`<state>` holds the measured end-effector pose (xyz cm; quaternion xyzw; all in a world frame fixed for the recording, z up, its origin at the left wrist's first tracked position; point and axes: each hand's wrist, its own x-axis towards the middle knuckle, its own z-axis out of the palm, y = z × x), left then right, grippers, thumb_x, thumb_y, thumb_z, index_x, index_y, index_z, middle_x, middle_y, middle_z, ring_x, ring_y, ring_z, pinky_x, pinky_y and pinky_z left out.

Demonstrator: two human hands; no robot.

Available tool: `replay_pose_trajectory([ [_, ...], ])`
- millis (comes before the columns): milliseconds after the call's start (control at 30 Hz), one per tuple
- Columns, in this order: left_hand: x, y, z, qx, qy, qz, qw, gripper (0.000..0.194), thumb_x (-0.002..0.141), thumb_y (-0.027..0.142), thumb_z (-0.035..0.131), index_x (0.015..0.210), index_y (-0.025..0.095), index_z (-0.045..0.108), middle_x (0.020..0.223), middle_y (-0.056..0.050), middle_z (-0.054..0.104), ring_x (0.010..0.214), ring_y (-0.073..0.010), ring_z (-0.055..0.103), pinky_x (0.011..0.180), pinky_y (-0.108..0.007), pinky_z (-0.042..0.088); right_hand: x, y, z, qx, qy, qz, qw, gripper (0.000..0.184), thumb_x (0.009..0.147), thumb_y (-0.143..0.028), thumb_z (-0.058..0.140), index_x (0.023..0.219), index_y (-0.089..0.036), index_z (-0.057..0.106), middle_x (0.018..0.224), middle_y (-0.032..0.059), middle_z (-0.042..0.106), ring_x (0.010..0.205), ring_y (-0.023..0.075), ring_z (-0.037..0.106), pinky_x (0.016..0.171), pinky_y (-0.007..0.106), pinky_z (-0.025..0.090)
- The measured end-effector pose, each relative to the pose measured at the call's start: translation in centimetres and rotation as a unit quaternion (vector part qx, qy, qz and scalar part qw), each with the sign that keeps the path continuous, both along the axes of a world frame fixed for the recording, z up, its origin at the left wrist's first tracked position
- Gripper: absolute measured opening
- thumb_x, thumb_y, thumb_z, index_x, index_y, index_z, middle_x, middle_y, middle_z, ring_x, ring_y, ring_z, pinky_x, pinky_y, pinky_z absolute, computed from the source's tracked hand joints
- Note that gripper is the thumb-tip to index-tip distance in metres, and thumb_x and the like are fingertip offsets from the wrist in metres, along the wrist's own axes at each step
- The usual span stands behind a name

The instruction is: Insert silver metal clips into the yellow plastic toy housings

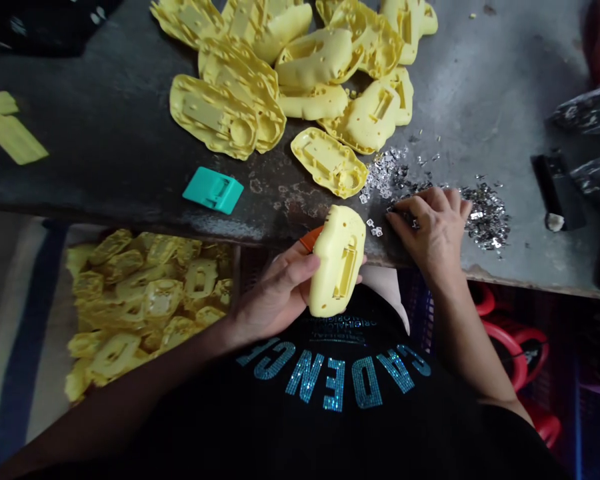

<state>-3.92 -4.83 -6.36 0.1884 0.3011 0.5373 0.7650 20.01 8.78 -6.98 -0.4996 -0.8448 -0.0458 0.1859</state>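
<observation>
My left hand [280,290] is closed around a pale yellow plastic shell [338,261], held tilted in front of the table edge with its slotted battery recess facing up. Part of an orange piece [311,239] shows between this hand and the shell; its kind cannot be told. My right hand [433,227] rests on the table with thumb and fingers drawn together over small shiny metal contact plates [487,217]. What the fingertips pinch is hidden. A smaller open yellow shell half [329,162] lies just left of the loose plates.
Many yellow shells [220,113] are heaped at the back. A teal plastic cover [213,190] lies left of centre, and yellow flat pieces [16,139] farther left. Below the edge stands a bin of yellow parts [145,300]. A black strip [550,183] and clear plastic bags [595,110] are at right.
</observation>
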Motion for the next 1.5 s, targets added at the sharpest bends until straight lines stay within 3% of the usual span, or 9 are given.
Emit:
replay_pose_trajectory([
  [267,-0.3,0.1,0.5,0.001,0.007,-0.011,1.0,0.072,0.1,0.054,0.087,0.162,0.022,0.069,0.125,-0.012,0.092,0.089,-0.0255,0.089,0.068,-0.028,0.07,1.5,-0.7,0.4,-0.009,0.021,0.029,0.999,0.017,0.111,-0.039,0.071,0.102,-0.029,0.081,0.108,0.0051,0.076,0.109,0.0307,0.064,0.095,0.05,0.043],
  [467,-0.2,0.4,0.2,-0.005,0.012,-0.025,1.0,0.074,0.101,0.057,0.087,0.163,0.023,0.069,0.133,-0.014,0.09,0.105,-0.0289,0.09,0.066,-0.026,0.068,4.3,-1.6,0.7,0.006,0.034,-0.017,0.999,0.012,0.109,-0.038,0.073,0.109,-0.032,0.083,0.11,0.0051,0.078,0.113,0.0313,0.064,0.097,0.05,0.042],
  [633,0.1,0.4,0.1,-0.009,0.009,-0.029,0.999,0.069,0.1,0.057,0.089,0.158,0.022,0.073,0.134,-0.014,0.089,0.109,-0.0293,0.09,0.069,-0.025,0.069,3.6,-0.8,0.3,-0.006,0.02,-0.01,1.0,0.017,0.107,-0.046,0.076,0.115,-0.032,0.083,0.116,0.0064,0.078,0.116,0.0342,0.064,0.1,0.053,0.044],
  [800,0.4,0.3,0.6,0.017,0.0,-0.023,1.0,0.062,0.106,0.054,0.078,0.159,0.022,0.072,0.129,-0.013,0.091,0.1,-0.0296,0.09,0.064,-0.026,0.068,2.7,-0.9,0.6,-0.028,0.034,0.02,0.999,0.013,0.109,-0.039,0.074,0.106,-0.031,0.084,0.112,0.0064,0.078,0.113,0.0332,0.066,0.098,0.053,0.047],
  [967,0.0,0.5,0.3,-0.013,-0.024,-0.1,0.995,0.076,0.109,0.062,0.068,0.173,0.024,0.057,0.13,-0.018,0.089,0.101,-0.0371,0.09,0.057,-0.031,0.069,3.7,-2.8,1.1,-0.08,0.074,0.088,0.99,0.018,0.109,-0.027,0.07,0.113,-0.035,0.086,0.115,0.0039,0.078,0.113,0.0288,0.068,0.101,0.05,0.049],
  [1133,-0.2,0.5,-0.2,-0.031,-0.027,-0.115,0.993,0.076,0.106,0.062,0.071,0.169,0.02,0.062,0.132,-0.02,0.088,0.106,-0.0387,0.088,0.057,-0.031,0.067,4.4,-3.6,0.5,-0.081,0.097,0.059,0.99,0.023,0.107,-0.029,0.075,0.128,-0.033,0.083,0.125,0.0069,0.081,0.117,0.031,0.068,0.103,0.05,0.05],
  [1267,0.1,0.3,0.0,-0.038,-0.023,-0.11,0.993,0.08,0.105,0.062,0.071,0.171,0.019,0.06,0.135,-0.021,0.087,0.105,-0.0394,0.088,0.058,-0.033,0.067,4.4,-3.6,-0.1,-0.048,0.091,0.049,0.994,0.012,0.108,-0.035,0.077,0.115,-0.029,0.085,0.115,0.0074,0.081,0.112,0.0313,0.069,0.098,0.05,0.052],
  [1367,0.4,0.3,0.2,-0.034,-0.031,-0.114,0.992,0.079,0.105,0.064,0.071,0.169,0.018,0.061,0.132,-0.022,0.087,0.104,-0.038,0.087,0.058,-0.032,0.066,4.0,-4.2,1.0,-0.045,0.116,0.057,0.991,0.009,0.109,-0.033,0.077,0.109,-0.03,0.086,0.108,0.0055,0.082,0.107,0.0296,0.074,0.095,0.049,0.055],
  [1500,1.1,0.6,0.3,-0.017,-0.057,-0.152,0.987,0.082,0.105,0.065,0.074,0.171,0.022,0.058,0.125,-0.02,0.088,0.1,-0.0366,0.088,0.058,-0.031,0.065,3.0,-5.9,4.6,-0.122,0.226,0.142,0.956,0.013,0.107,-0.021,0.081,0.114,-0.032,0.084,0.108,0.0018,0.086,0.095,0.0243,0.082,0.086,0.043,0.06],
])
